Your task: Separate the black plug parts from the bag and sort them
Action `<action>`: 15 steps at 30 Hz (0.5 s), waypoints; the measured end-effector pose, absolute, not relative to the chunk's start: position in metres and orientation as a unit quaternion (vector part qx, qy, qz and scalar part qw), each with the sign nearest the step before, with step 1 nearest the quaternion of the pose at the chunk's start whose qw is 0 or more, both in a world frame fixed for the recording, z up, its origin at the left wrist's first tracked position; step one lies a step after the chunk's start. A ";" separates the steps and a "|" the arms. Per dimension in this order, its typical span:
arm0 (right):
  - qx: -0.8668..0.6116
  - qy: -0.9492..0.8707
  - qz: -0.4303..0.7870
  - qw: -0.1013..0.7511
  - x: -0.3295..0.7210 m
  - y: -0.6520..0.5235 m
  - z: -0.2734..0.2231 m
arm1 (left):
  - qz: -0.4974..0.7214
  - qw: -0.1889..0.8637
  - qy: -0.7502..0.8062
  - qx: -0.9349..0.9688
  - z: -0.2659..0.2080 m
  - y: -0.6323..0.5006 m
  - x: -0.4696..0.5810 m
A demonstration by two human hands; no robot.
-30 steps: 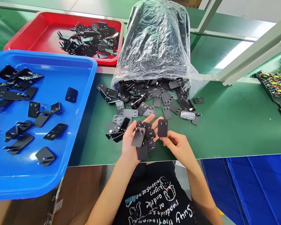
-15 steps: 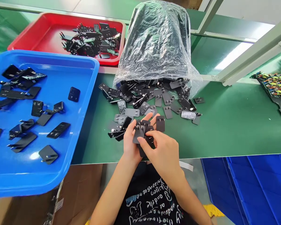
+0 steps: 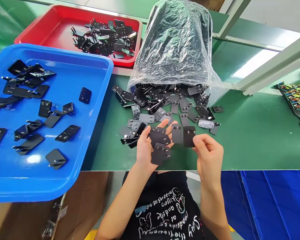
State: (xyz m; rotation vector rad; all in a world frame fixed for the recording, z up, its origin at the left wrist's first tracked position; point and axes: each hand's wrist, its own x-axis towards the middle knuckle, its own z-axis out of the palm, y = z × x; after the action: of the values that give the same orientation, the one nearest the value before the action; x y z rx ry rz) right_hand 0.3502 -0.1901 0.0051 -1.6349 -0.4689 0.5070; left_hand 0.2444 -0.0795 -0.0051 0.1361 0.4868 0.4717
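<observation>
My left hand is palm up, cradling several black plug plates with short metal prongs. Between the thumb and fingers of my right hand, another black plug plate is pinched by its right edge, its prongs showing. Just left of it, a dark grey plug plate sits by my left fingertips; whether they touch it I cannot tell. Beyond my hands, a loose heap of similar plates spills from a clear plastic bag onto the green table.
At the left, a blue tray contains several scattered plug pieces. A red tray behind it has a pile of them. A rack of colourful small parts stands far right, near a slanting metal post. Blue bins are below the table edge.
My right hand has moved away to the right from my left palm, now with one plug plate pinched in it. The plates in my left palm lie more spread out. The view has shifted slightly.
</observation>
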 end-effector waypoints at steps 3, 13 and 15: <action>-0.696 -0.172 0.233 0.657 0.369 -0.197 -0.003 | 0.224 0.942 0.241 0.068 -0.004 -0.080 0.245; -0.681 -0.150 0.258 0.669 0.366 -0.194 -0.014 | 0.205 0.944 0.242 0.091 -0.003 -0.081 0.247; -0.679 -0.143 0.260 0.672 0.367 -0.194 -0.014 | 0.205 0.942 0.249 0.094 -0.001 -0.082 0.247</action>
State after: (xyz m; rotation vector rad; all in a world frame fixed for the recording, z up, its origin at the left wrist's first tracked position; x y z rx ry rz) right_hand 0.3667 -0.1941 -0.0143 -1.5292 -0.3212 0.5852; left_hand 0.2474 -0.0819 -0.0014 0.1926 0.5075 0.4171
